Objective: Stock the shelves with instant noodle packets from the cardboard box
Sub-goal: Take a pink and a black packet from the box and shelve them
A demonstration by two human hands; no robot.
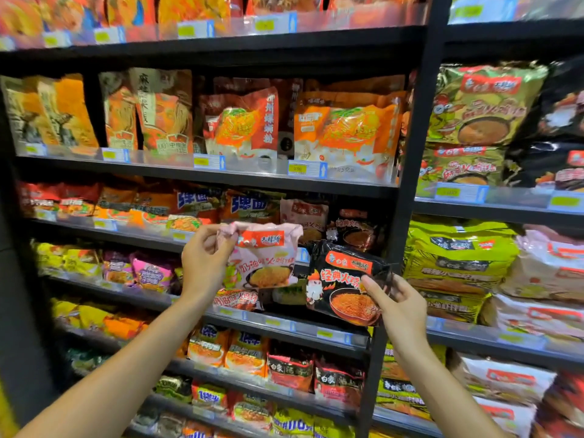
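Pale pink plastic marks the instant noodle packet (264, 256) held up at the centre of the frame, an orange-red label band across its top and a picture of noodles in a pan lower down. The left hand (203, 259) pinches this pink packet at its crumpled upper left corner, thumb and curled fingers closed on the wrapper. Just to its right, in the centre right of the frame, a glossy black instant noodle packet (343, 284) with orange lettering and a bowl of red noodles tilts down toward the right. The right hand (399, 303) grips the black packet at its right edge, thumb pressed on the front and the other fingers curled behind it. The two packets are close beside each other; whether they touch cannot be told.

Both packets are in front of the black metal shelving (414, 172), whose upright post runs down the right of centre. Across the middle of the frame, a shelf carries tall orange and white standing pouches (243, 128) behind a clear rail with yellow price tags (297, 169). At the right edge, large green multipacks (483, 102) are stacked on the neighbouring shelves. Lower shelves hold rows of small red, yellow and orange packets, blurred toward the bottom. The cardboard box is out of view.
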